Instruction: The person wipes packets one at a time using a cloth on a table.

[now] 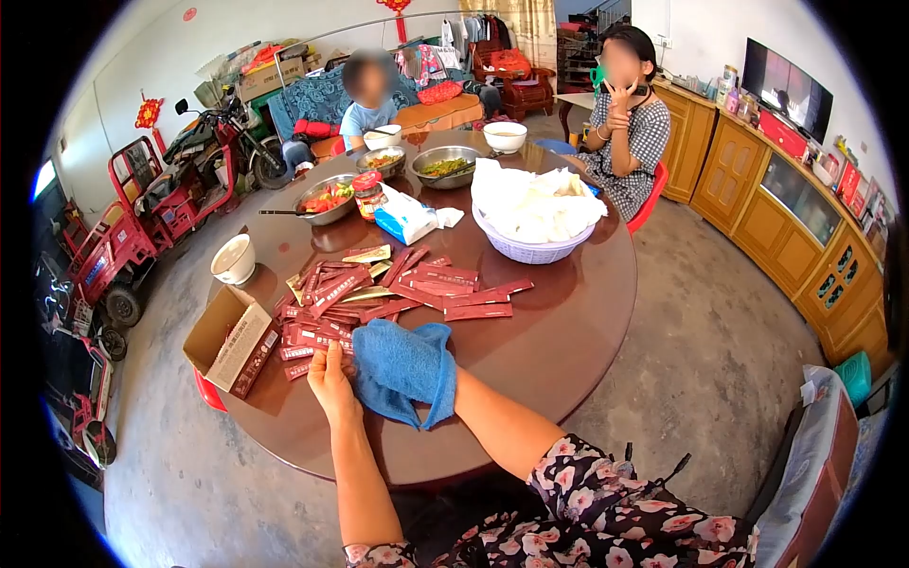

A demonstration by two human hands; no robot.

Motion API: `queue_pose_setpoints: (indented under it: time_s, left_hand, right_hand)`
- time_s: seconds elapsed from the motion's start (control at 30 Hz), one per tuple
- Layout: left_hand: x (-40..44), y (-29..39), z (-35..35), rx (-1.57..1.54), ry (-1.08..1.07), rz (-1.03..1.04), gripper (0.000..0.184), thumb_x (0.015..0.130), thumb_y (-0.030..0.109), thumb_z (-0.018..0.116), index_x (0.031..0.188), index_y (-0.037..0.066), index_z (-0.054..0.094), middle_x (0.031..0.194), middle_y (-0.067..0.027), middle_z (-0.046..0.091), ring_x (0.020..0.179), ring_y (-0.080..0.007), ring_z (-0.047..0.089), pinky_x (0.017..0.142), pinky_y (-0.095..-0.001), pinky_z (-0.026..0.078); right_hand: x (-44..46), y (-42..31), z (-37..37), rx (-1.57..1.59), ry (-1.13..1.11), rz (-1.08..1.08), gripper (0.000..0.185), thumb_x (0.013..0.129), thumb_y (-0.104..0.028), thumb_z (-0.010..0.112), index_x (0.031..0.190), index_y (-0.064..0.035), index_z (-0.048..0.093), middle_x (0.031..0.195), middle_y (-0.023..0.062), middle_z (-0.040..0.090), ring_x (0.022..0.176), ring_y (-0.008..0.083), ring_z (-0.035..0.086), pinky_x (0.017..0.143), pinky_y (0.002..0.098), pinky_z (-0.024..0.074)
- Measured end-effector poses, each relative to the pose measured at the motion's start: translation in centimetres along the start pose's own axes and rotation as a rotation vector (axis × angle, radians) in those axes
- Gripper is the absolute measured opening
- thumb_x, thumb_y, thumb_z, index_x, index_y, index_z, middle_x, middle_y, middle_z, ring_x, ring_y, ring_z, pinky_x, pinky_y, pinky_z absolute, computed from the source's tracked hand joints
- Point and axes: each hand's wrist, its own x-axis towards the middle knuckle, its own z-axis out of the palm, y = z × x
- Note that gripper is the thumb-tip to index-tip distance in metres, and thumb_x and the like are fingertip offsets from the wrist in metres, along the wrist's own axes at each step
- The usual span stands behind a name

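My left hand [331, 383] pinches the end of a dark red stick sachet [322, 341] at the near edge of the pile. A blue towel [402, 364] covers my right hand, hiding its fingers; the cloth is gathered around it and touches the held sachet's end. Many more red sachets [440, 282] lie heaped beyond both hands, with a few gold-coloured ones [367, 254] among them. Left of the pile, an open cardboard box [232, 346] with a dark red printed side stands on the round brown table [559, 331].
A lilac basket [535, 248] with white cloth or paper stands back right. Metal dishes of food [327, 201], a red-lidded jar [367, 194], a tissue pack [405, 216] and white bowls [234, 258] are farther back. Two people [627, 133] sit across the table.
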Motion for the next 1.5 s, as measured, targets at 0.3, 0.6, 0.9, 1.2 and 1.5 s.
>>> queue_pose_setpoints:
  time_s: [0.3,0.6,0.9,1.2,1.5]
  left_hand:
    - [0.2,-0.3,-0.2,-0.020,-0.034,0.005,0.025,0.091,0.019,0.061,0.068,0.014,0.053,0.063,0.0038,0.053,0.053,-0.0041,0.043,0.051,-0.0178,0.033]
    - [0.2,-0.4,-0.1,0.005,-0.021,-0.001,0.020,0.091,0.018,0.060,0.072,0.013,0.055,0.064,0.0039,0.054,0.055,-0.0037,0.044,0.052,-0.0180,0.034]
    - [-0.4,0.2,0.6,0.059,-0.020,0.012,0.021,0.091,0.021,0.062,0.073,0.013,0.056,0.065,0.0042,0.054,0.056,-0.0046,0.045,0.053,-0.0189,0.035]
    - [-0.6,0.3,0.7,0.130,-0.061,0.002,0.020,0.090,0.020,0.064,0.073,0.012,0.055,0.065,0.0042,0.053,0.056,-0.0043,0.044,0.054,-0.0187,0.035]
    - [-0.7,0.5,0.8,0.105,-0.065,-0.012,0.020,0.088,0.017,0.065,0.072,0.012,0.054,0.064,0.0045,0.052,0.055,-0.0044,0.044,0.053,-0.0188,0.035]
  right_hand:
    - [-0.1,0.2,0.2,-0.003,0.010,0.026,0.011,0.072,-0.014,0.059,0.074,-0.0033,0.058,0.079,0.0134,0.057,0.076,0.0292,0.056,0.068,0.0376,0.0447]
    - [-0.2,0.2,0.3,-0.027,0.007,0.041,0.011,0.073,-0.013,0.058,0.077,-0.0028,0.057,0.080,0.0138,0.056,0.076,0.0291,0.056,0.068,0.0377,0.0445]
    - [-0.8,0.4,1.0,0.127,0.097,0.182,0.011,0.075,-0.011,0.057,0.081,-0.0021,0.056,0.079,0.0143,0.055,0.075,0.0291,0.055,0.068,0.0380,0.0442]
    - [-1.2,0.7,1.9,0.323,0.118,0.286,0.012,0.076,-0.012,0.057,0.082,-0.0016,0.054,0.084,0.0160,0.054,0.082,0.0302,0.054,0.072,0.0384,0.0440]
    - [-1.3,0.8,1.7,0.238,0.151,0.171,0.015,0.076,-0.013,0.057,0.087,-0.0027,0.057,0.089,0.0151,0.056,0.085,0.0304,0.055,0.075,0.0390,0.0447]
